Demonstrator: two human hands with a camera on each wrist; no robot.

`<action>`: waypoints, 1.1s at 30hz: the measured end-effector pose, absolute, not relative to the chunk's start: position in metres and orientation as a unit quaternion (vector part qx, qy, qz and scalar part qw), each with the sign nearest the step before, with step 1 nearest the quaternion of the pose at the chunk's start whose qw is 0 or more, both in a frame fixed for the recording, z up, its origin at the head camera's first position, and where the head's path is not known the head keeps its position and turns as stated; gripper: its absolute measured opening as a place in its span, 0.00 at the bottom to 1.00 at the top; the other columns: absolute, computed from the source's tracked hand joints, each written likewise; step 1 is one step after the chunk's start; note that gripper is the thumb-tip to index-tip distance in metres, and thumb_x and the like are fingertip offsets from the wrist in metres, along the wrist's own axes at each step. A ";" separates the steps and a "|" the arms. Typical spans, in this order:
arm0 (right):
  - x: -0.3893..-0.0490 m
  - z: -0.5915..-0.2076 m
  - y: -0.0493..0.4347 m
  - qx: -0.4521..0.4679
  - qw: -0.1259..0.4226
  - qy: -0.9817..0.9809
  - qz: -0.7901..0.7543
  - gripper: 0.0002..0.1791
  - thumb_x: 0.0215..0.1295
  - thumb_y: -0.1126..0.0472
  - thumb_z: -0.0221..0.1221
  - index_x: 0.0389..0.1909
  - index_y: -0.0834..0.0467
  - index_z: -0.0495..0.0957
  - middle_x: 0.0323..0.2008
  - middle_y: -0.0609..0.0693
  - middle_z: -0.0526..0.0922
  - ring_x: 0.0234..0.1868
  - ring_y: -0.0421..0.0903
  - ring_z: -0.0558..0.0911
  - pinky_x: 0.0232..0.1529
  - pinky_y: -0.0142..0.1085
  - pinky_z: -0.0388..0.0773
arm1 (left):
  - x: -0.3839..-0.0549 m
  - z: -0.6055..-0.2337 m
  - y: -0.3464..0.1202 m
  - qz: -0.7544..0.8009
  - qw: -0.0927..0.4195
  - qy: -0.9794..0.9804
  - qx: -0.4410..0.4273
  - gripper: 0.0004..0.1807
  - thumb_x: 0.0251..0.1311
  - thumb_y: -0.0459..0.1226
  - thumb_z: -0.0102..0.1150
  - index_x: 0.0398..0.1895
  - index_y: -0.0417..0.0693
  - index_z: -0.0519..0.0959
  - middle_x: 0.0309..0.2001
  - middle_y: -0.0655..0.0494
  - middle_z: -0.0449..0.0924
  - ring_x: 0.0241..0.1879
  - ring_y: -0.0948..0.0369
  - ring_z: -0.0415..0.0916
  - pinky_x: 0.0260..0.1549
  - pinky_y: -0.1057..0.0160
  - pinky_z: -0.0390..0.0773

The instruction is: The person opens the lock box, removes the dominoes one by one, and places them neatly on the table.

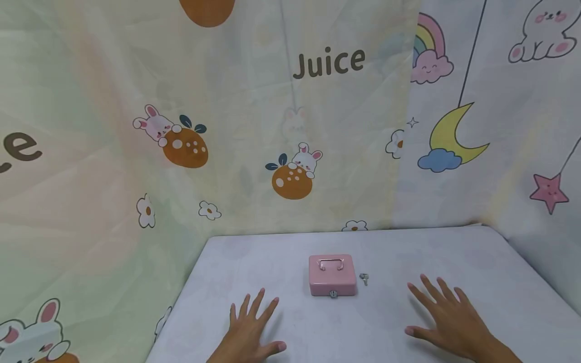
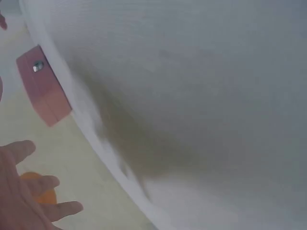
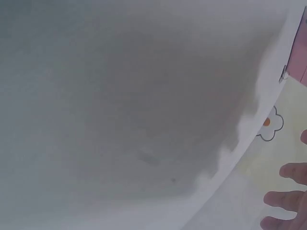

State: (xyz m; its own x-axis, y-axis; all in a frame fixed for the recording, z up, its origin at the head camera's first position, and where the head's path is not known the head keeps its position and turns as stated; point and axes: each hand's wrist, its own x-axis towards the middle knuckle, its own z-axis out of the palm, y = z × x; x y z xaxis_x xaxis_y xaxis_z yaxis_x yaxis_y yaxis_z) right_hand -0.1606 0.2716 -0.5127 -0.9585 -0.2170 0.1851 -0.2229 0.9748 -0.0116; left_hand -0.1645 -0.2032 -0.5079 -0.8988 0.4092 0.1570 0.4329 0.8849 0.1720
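Observation:
A pink cash box [image 1: 333, 282] with a metal handle [image 1: 331, 261] folded on its lid stands closed on the white table, its silver lock [image 1: 333, 294] facing me. Just right of it lies a small set of keys [image 1: 365, 278]. My left hand [image 1: 248, 330], fingers spread, is in front and to the left of the box, holding nothing. On the other side my right hand [image 1: 449, 320] is spread too, with nothing in it, right of the keys. The left wrist view shows the box [image 2: 44, 88] beyond the fingers; in the right wrist view only part of the box [image 3: 300, 57] shows.
The white-covered table [image 1: 272, 252] ends at a back edge against a printed cloth wall [image 1: 245, 101]. More printed cloth [image 1: 522, 126] hangs along the right side, and the left side is draped as well.

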 end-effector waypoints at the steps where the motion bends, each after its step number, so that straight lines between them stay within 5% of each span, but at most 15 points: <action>1: -0.162 -0.512 0.271 0.114 0.091 -0.989 0.018 0.55 0.48 0.16 0.54 0.71 0.49 0.69 0.71 0.64 0.68 0.67 0.74 0.66 0.62 0.74 0.58 | -0.165 -0.508 -0.202 -0.106 0.059 -0.968 -0.221 0.50 0.52 0.71 0.58 0.75 0.60 0.64 0.75 0.40 0.60 0.67 0.28 0.61 0.53 0.17 0.58; 11: -0.174 -0.503 0.250 0.146 0.098 -0.983 0.059 0.52 0.50 0.19 0.57 0.67 0.52 0.74 0.65 0.61 0.76 0.60 0.66 0.77 0.56 0.66 0.70 | -0.183 -0.506 -0.180 -0.089 0.054 -0.958 -0.266 0.49 0.56 0.72 0.55 0.76 0.57 0.63 0.74 0.41 0.62 0.67 0.37 0.66 0.58 0.23 0.60; 23: -0.193 -0.497 0.222 0.161 0.059 -0.980 0.105 0.48 0.53 0.22 0.58 0.63 0.55 0.77 0.58 0.56 0.81 0.58 0.61 0.79 0.55 0.62 0.74 | -0.218 -0.509 -0.150 -0.084 0.033 -0.961 -0.261 0.50 0.58 0.70 0.56 0.76 0.50 0.61 0.69 0.49 0.68 0.64 0.50 0.71 0.60 0.43 0.70; 33: -0.214 -0.497 0.207 0.198 0.049 -0.973 0.109 0.33 0.59 0.42 0.69 0.61 0.55 0.77 0.54 0.53 0.83 0.52 0.54 0.83 0.47 0.54 0.83 | -0.256 -0.511 -0.128 -0.100 0.021 -0.965 -0.242 0.52 0.59 0.67 0.59 0.77 0.46 0.57 0.69 0.48 0.70 0.64 0.53 0.71 0.58 0.50 0.75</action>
